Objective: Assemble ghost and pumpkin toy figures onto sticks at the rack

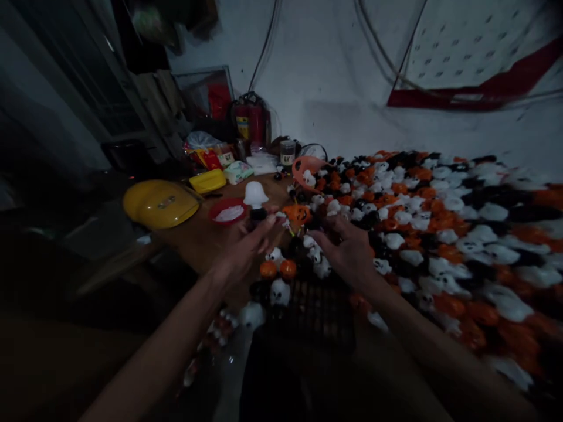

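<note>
Orange pumpkin (297, 215) at frame centre, between my hands. My left hand (251, 239) sits just left of it, fingers bent; too blurred, can't tell if they pinch anything. My right hand (349, 249) is just right, fingertips dark, grip can't tell either. Pile (440, 234) fills frame right; red bowl (229, 222) left of centre, yellow helmet (160, 204) further left.

No text legible with certainty. Upper right: white wall sheet (466, 50) with red lower band, bearing rows of small dark marks, too small to read. Upper centre: red fire extinguisher (257, 123) with yellow label (243, 128), blurred; clear jar (287, 152) with dark characters, unreadable. Left of centre: yellow helmet (147, 205) with dark emblem (166, 202), indistinct.
</note>
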A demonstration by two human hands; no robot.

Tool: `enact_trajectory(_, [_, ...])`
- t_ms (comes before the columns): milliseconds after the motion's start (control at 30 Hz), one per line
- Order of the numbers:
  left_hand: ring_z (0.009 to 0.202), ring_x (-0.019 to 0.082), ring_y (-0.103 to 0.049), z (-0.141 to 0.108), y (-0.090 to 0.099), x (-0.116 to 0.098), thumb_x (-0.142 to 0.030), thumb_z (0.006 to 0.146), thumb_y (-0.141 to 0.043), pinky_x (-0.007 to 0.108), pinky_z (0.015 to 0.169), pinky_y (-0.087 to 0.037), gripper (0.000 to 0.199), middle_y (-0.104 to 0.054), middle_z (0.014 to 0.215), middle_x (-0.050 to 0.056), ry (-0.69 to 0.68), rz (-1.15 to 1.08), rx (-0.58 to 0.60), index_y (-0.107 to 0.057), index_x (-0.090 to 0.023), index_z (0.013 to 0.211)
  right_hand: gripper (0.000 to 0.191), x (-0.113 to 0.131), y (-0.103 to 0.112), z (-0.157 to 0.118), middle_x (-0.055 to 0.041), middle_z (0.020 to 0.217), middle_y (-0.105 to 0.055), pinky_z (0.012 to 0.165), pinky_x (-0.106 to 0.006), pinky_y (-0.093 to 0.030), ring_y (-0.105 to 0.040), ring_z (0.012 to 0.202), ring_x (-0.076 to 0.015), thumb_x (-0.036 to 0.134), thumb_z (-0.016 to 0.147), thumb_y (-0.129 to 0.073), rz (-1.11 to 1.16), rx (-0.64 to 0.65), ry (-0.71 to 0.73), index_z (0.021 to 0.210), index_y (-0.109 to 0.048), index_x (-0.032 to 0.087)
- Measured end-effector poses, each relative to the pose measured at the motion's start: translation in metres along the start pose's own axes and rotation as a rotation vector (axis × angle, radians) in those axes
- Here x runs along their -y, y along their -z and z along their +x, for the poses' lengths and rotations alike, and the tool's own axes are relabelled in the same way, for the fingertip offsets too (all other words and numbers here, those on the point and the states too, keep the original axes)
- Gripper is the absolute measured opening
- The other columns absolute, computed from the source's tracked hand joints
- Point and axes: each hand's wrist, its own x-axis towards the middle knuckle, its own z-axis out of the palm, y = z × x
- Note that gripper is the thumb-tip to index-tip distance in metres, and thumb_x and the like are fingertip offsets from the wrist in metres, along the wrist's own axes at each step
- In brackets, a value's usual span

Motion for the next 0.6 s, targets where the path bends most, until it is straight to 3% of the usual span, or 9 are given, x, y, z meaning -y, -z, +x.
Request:
enact_trajectory(100, [0.039, 0.003, -0.024, -0.026, -0.021, -0.013, -0.043, 0.076, -0.068, 0.019, 0.044, -0.034, 0.031, -0.031, 0.039, -0.01, 0.101, -0.093, 0.116, -0.061, -0.012, 0.073, 0.016, 0.015, 0.008, -0.008, -0.0008, 0.073, -0.067, 0.059, -0.024, -0.043, -0.06, 0.063, -0.0142, 0.033, 0.082, -0.064, 0.023, -0.036, 0.036, 0.083, -0.06, 0.018])
enact_trajectory(200, [0.038, 0.003, -0.026, -0.033, -0.036, -0.025, -0.04, 0.077, -0.069, 0.018, 0.043, -0.032, 0.037, -0.032, 0.039, -0.01, 0.04, -0.09, 0.095, -0.048, -0.016, 0.06, 0.012, 0.023, 0.016, -0.009, -0.0033, 0.078, -0.069, 0.063, -0.026, -0.043, -0.063, 0.07, -0.0174, 0.031, 0.084, -0.06, -0.107, -0.008, 0.146, 0.087, -0.059, 0.019])
enact_trajectory(300, [0.037, 0.003, -0.028, -0.034, -0.046, -0.03, -0.039, 0.08, -0.066, 0.017, 0.044, -0.033, 0.035, -0.033, 0.04, -0.01, -0.015, -0.038, 0.081, -0.044, -0.017, 0.063, 0.01, 0.029, 0.027, -0.008, -0.0058, 0.085, -0.069, 0.07, -0.028, -0.042, -0.062, 0.076, -0.0195, 0.028, 0.088, -0.054, -0.283, 0.048, 0.176, 0.088, -0.059, 0.019])
enact_trajectory(400, [0.038, 0.003, -0.03, -0.033, -0.055, -0.027, -0.04, 0.08, -0.065, 0.018, 0.044, -0.034, 0.032, -0.033, 0.042, -0.011, -0.029, -0.002, 0.1, -0.045, -0.018, 0.069, 0.012, 0.032, 0.033, -0.01, -0.0074, 0.089, -0.068, 0.072, -0.029, -0.041, -0.062, 0.079, -0.0211, 0.028, 0.09, -0.051, -0.333, 0.077, 0.07, 0.094, -0.059, 0.019])
enact_trajectory(500, [0.04, 0.004, -0.034, -0.032, -0.063, -0.023, -0.042, 0.075, -0.069, 0.018, 0.043, -0.035, 0.033, -0.038, 0.046, -0.01, -0.058, 0.131, 0.065, -0.046, -0.018, 0.072, 0.012, 0.032, 0.034, -0.017, -0.0083, 0.09, -0.066, 0.066, -0.028, -0.04, -0.06, 0.077, -0.021, 0.026, 0.09, -0.049, -0.296, 0.122, -0.026, 0.095, -0.058, 0.018])
enact_trajectory(600, [0.043, 0.006, -0.041, -0.032, -0.066, -0.024, -0.041, 0.076, -0.067, 0.018, 0.044, -0.038, 0.029, -0.045, 0.051, -0.007, -0.086, 0.312, 0.086, -0.053, -0.016, 0.079, 0.011, 0.026, 0.031, -0.028, -0.0079, 0.089, -0.063, 0.064, -0.026, -0.041, -0.058, 0.075, -0.0184, 0.023, 0.09, -0.046, -0.108, 0.153, -0.046, 0.089, -0.056, 0.018])
